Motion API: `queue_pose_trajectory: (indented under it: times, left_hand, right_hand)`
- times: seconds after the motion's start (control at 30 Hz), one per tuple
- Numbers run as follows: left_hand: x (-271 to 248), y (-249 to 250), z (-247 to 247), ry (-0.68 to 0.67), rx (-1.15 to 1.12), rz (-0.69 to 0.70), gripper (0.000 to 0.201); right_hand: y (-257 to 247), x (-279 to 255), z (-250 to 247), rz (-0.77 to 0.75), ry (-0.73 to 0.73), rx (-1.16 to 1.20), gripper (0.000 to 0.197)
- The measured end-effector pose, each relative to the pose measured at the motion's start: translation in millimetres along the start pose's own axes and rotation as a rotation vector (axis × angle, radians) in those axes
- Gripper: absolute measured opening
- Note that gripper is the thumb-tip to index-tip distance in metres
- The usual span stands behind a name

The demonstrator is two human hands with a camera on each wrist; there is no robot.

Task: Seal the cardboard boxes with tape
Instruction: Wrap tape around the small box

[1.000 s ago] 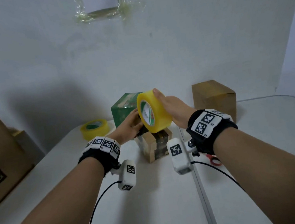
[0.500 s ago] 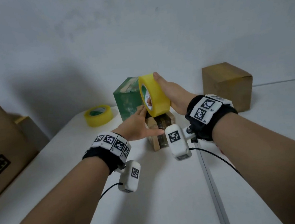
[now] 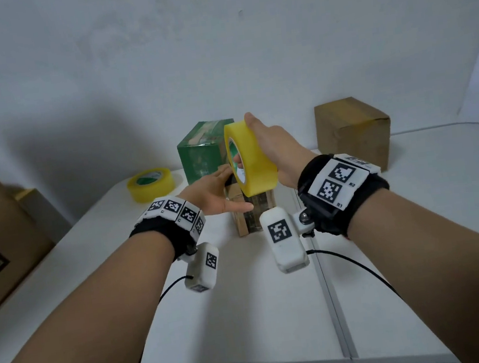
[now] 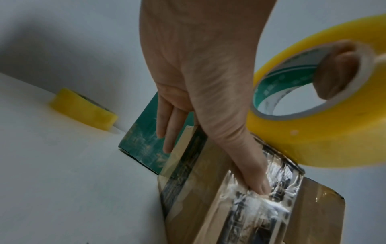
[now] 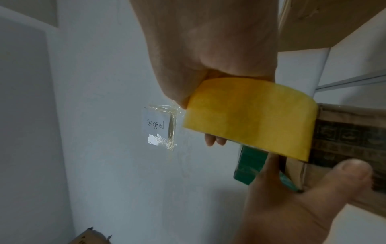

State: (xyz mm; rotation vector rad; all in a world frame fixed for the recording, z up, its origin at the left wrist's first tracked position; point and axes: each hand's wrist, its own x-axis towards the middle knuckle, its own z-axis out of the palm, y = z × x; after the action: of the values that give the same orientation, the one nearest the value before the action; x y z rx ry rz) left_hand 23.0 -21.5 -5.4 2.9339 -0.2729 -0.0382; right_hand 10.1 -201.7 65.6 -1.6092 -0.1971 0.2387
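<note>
Mid-seal: flat left hand (image 3: 214, 195) presses tape onto the small box (image 3: 253, 217); right hand (image 3: 276, 149) grips the yellow roll (image 3: 252, 157), ready to pull onward.

White table (image 3: 248, 316) w/ seam running front-back under right hand (image 3: 276, 149). On it: small taped carton (image 3: 254, 215) beneath both hands, green box (image 3: 199, 156) just beyond left hand (image 3: 210, 197), spare yellow tape roll (image 3: 149, 184) far-left, brown carton (image 3: 353, 134) far-right.
</note>
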Motion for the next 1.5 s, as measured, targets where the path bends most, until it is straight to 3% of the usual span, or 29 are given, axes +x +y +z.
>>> queue_pose_trajectory:
  times: [0.07, 0.2, 0.33, 0.4, 0.5, 0.6, 0.67, 0.83, 1.03, 1.23, 1.37, 1.5]
  left_hand:
    - [-1.2, 2.7, -2.0, -0.011, 0.026, 0.007, 0.114]
    - [0.9, 7.0, -2.8, -0.025, 0.047, -0.022, 0.117]
    - [0.6, 10.8, -2.7, 0.025, 0.016, -0.09, 0.078]
    - [0.1, 10.1, -2.7, 0.021, -0.002, -0.093, 0.077]
    - [-0.4, 13.9, -2.1, 0.026, 0.039, -0.096, 0.088]
    - [1.2, 17.2, -1.9, 0.035, 0.092, -0.111, 0.094]
    - [3.2, 15.7, -0.4, 0.052, 0.106, -0.112, 0.091]
    - [5.5, 15.6, -0.9, 0.041, 0.088, -0.134, 0.082]
    - [7.8, 18.3, 0.4, 0.033, 0.071, -0.191, 0.099]
    - [4.2, 20.5, 1.7, 0.057, 0.047, -0.193, 0.099]
    - [4.4, 21.6, 2.4, 0.071, 0.019, -0.169, 0.105]
    - [7.1, 18.8, -0.4, 0.023, 0.1, -0.159, 0.123]
  right_hand:
    - [0.7, -11.0, 0.9, -0.007, 0.016, 0.007, 0.076]
    - [10.3, -8.9, 1.7, 0.009, 0.068, 0.005, 0.121]
    - [17.8, -26.1, 4.5, 0.051, 0.003, -0.001, 0.119]
    - [28.4, -33.0, 2.4, 0.075, 0.01, -0.018, 0.122]
    - [42.2, -44.8, -4.1, 0.131, 0.012, -0.027, 0.109]
    - [45.6, -68.1, -9.2, 0.137, 0.004, -0.001, 0.07]
    - [57.1, -68.5, -14.1, 0.158, -0.028, 0.033, 0.058]
    - [69.5, -78.5, -12.0, 0.176, -0.047, 0.089, 0.062]
    - [81.7, -77.2, -11.0, 0.186, -0.046, 0.095, 0.06]
    - [95.2, -74.1, -6.2, 0.189, -0.037, 0.038, 0.07]
    - [97.7, -71.9, -11.6, 0.19, -0.036, 0.069, 0.065]
    - [94.6, -70.7, -13.0, 0.201, -0.06, 0.049, 0.063]
